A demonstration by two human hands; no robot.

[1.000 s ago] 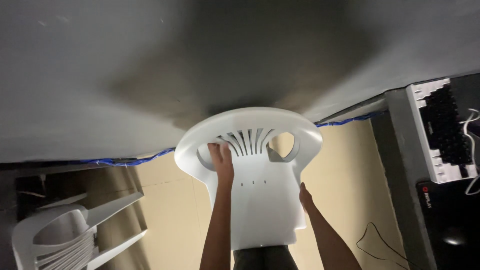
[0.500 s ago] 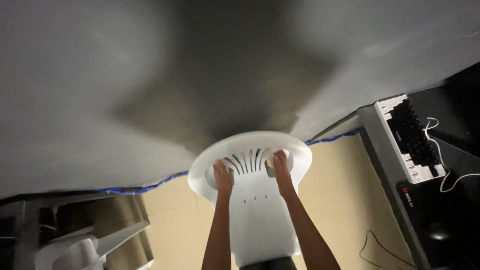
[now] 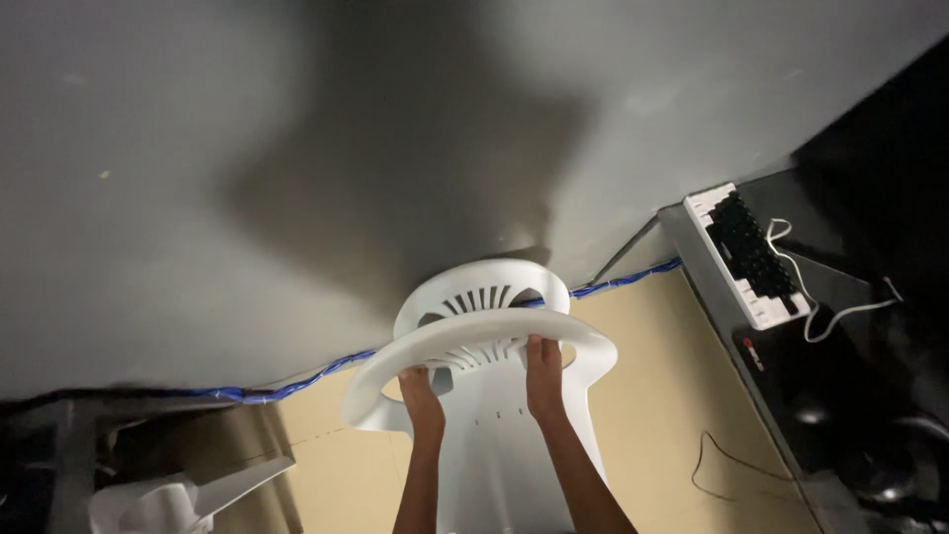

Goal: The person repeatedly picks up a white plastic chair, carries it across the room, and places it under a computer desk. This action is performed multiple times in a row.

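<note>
Both hands grip a white plastic chair (image 3: 494, 435) by the curved top rim of its backrest. The left hand (image 3: 423, 399) closes over the rim on the left side, fingers wrapped around the edge just below the slotted back. The right hand (image 3: 543, 374) closes over the same rim a little higher and to the right, near the middle of the arc. The chair sits directly ahead of the person, between the two forearms, its seat running down toward the bottom edge of the view. It stands close against the grey wall (image 3: 297, 148), over a yellowish floor (image 3: 672, 396). A blue cable (image 3: 297, 381) runs along the foot of the wall, behind the chair. To the right, a dark counter (image 3: 820, 336) carries a white-framed keyboard (image 3: 749, 254) with black keys and a white cord. Part of another white chair (image 3: 178, 499) shows at the lower left, well apart from the hands.
</note>
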